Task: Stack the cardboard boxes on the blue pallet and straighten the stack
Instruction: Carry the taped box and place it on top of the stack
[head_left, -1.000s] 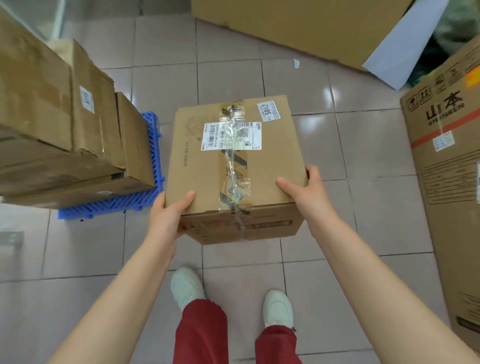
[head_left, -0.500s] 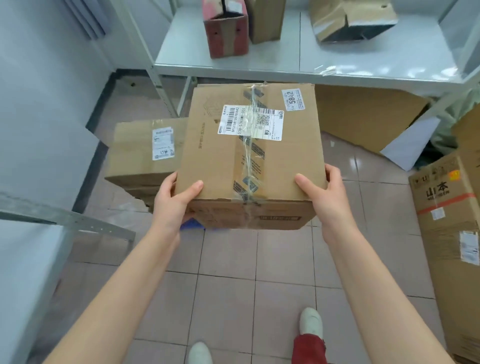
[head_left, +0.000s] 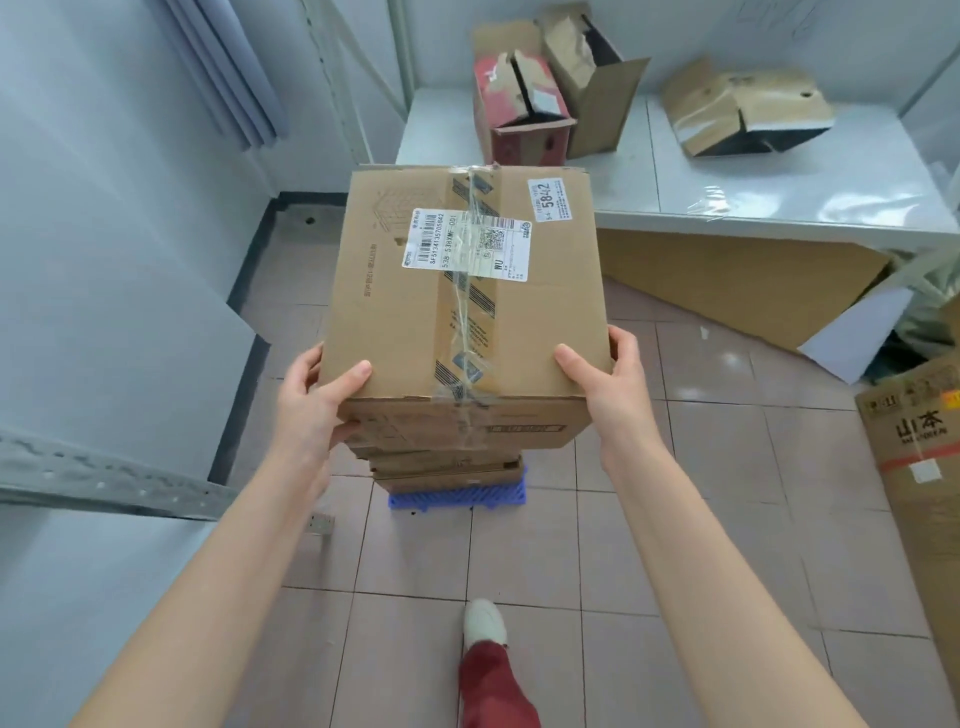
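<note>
A taped cardboard box (head_left: 410, 322) with white shipping labels fills the middle of the view. My left hand (head_left: 311, 400) grips its near left corner and my right hand (head_left: 608, 384) its near right corner. Directly under it the edges of stacked cardboard boxes (head_left: 447, 467) show, standing on the blue pallet (head_left: 457, 498). The held box covers most of that stack from above, and I cannot tell whether it rests on the stack or hangs just over it.
A white shelf (head_left: 779, 192) behind holds torn open boxes, one red (head_left: 519, 119). A flat cardboard sheet (head_left: 727, 286) leans under the shelf. A large printed box (head_left: 924, 467) stands at the right. A grey metal rail (head_left: 114, 483) juts in from the left wall.
I have carried the box from the open floor over to the pallet. The stack that stood to the left of the box now lies directly beneath it.
</note>
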